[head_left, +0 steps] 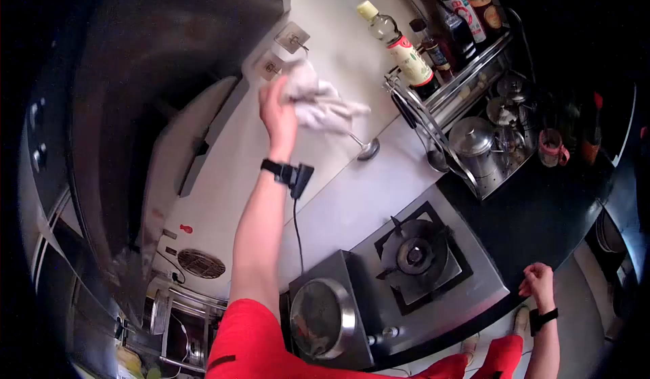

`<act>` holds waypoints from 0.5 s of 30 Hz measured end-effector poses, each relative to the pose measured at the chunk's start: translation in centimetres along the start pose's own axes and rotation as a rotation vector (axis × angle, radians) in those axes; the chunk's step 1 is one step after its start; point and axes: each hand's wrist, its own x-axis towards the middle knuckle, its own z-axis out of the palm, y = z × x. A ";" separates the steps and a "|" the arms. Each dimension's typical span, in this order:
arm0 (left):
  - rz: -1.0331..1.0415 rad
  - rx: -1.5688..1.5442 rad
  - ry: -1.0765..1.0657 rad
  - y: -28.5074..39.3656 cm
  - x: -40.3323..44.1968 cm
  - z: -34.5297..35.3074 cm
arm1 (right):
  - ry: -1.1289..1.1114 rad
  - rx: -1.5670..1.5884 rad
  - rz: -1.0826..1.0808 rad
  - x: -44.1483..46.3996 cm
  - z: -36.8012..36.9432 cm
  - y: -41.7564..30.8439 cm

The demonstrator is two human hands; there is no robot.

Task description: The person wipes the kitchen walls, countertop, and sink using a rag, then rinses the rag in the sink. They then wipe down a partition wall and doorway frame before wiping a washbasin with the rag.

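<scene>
The left hand [277,112] held a cloth [321,105] up at the wall [233,155].
That arm stretched nearly straight, its fingers clamped on the bunched, blurred cloth between the sockets [292,37] and the ladle [367,150], beyond the back edge of the stove [477,287]. The right hand [539,284] hung low, just beside the front edge of the counter [521,223], fingers loosely curled; whether their tips met could not be told.
</scene>
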 end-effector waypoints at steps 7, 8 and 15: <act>0.066 0.383 0.221 -1.6 6.7 7.5 | -0.122 0.012 0.032 0.2 -0.9 0.5; -0.022 0.500 0.108 -1.0 5.9 8.7 | -0.173 0.031 0.026 0.1 -1.2 0.0; -0.157 0.666 -0.116 -0.3 0.6 13.5 | -0.252 -0.022 0.078 0.5 -1.5 -1.1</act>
